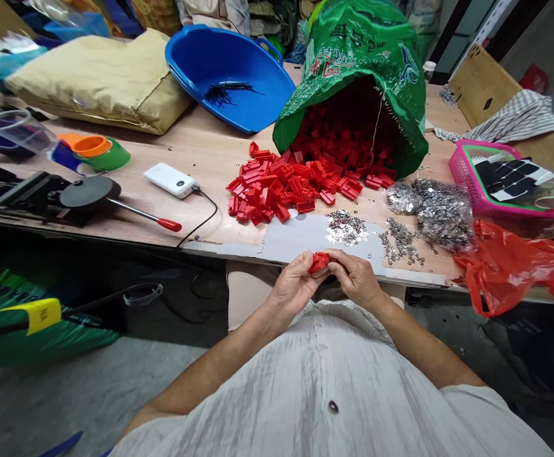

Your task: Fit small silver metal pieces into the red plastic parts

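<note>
Just in front of the table's near edge, my left hand point(296, 282) is closed around a small red plastic part point(319, 261). My right hand point(355, 278) pinches the same part from the other side, its fingertips partly hiding it. Beyond my hands, a heap of similar red plastic parts point(277, 184) spills out of a green woven sack point(353, 44). Closer in, a pile of small flat silvery metal pieces point(346, 227) lies on a grey sheet point(290, 240). To its right is a scatter of small metal fittings point(400, 241).
Clear bags of metal pieces point(443, 209), a red plastic bag point(519, 260) and a pink basket point(462, 171) stand right. Left are a white power bank point(171, 180) with cable, a black lever tool point(91, 192), a blue basin point(257, 89) and a brown paper sack point(100, 76).
</note>
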`<state>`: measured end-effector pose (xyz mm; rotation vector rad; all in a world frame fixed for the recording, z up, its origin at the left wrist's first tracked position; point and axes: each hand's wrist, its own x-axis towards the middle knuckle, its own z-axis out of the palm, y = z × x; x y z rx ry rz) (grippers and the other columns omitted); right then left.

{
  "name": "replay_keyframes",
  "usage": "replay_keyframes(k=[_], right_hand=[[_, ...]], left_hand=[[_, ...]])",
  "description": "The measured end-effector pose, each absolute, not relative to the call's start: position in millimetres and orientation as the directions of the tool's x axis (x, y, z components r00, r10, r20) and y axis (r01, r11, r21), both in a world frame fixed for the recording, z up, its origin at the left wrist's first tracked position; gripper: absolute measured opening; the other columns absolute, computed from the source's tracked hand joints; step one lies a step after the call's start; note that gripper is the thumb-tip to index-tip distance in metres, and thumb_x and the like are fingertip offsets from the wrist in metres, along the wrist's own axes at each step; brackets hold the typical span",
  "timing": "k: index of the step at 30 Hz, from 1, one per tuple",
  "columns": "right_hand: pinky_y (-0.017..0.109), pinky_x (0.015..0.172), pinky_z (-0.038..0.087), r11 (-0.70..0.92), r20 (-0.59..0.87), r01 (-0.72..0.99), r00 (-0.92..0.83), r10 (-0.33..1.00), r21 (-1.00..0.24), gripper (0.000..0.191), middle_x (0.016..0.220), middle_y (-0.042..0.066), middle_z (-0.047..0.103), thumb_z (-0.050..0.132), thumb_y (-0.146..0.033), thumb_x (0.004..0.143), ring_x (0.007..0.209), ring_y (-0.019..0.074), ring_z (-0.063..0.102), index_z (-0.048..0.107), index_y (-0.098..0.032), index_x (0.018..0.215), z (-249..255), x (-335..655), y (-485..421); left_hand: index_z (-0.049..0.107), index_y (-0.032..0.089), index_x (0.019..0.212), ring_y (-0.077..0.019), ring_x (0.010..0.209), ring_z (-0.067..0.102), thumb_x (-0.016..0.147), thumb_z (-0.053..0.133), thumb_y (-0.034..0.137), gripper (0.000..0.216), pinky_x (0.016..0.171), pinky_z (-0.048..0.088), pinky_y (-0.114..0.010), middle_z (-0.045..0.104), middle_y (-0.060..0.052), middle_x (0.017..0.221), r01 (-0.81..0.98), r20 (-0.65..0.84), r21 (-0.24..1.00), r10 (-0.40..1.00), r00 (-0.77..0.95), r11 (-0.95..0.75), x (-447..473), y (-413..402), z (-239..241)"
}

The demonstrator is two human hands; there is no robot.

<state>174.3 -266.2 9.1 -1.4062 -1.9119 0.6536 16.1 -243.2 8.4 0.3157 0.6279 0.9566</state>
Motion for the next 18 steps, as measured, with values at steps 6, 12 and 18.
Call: replay_keyframes(k=[6, 12, 18], right_hand=[[0.028, 0.075, 0.051, 0.228, 0.194, 0.507, -0.121, 0.974, -0.831, 0.040, 0.088, 0.003, 0.070, 0.033, -0.044, 0.101, 0.079, 0.0177, 0.067, 0.067, -0.027, 0.114, -5.6, 174.1, -265.4], [0.026, 0.062, 0.044, 0.130, 0.077, 0.552, -0.118, 0.990, -0.824, 0.040, 0.061, -0.003, 0.056, 0.034, -0.045, 0.101, 0.058, 0.0152, 0.057, 0.061, -0.028, 0.125, -8.8, 193.3, -273.1], [0.030, 0.073, 0.046, 0.009, 0.139, 0.783, 0.099, 0.985, -0.621, 0.028, 0.088, 0.005, 0.069, 0.045, -0.036, 0.096, 0.082, 0.0207, 0.064, 0.063, -0.022, 0.113, -14.4, 242.7, -273.9]], left_hand=[[0.056, 0.017, 0.066, -0.0150, 0.080, 0.064, 0.079, 0.071, 0.030, 0.024, 0.101, 0.050, -0.043, 0.060, 0.000, 0.070, -0.630, -0.362, 0.557, 0.841, 0.402, 0.541, 21.4, -245.1, 3.0], [0.059, 0.016, 0.073, -0.0218, 0.095, 0.070, 0.076, 0.077, 0.031, 0.023, 0.102, 0.050, -0.045, 0.071, -0.004, 0.087, -0.525, -0.456, 0.525, 0.742, 0.492, 0.670, 8.0, -249.8, -16.5], [0.063, 0.014, 0.078, -0.0191, 0.085, 0.071, 0.075, 0.075, 0.013, 0.012, 0.090, 0.057, -0.037, 0.071, -0.007, 0.085, -0.340, -0.734, 0.442, 0.553, 0.395, 0.830, -3.7, -252.2, -65.9]])
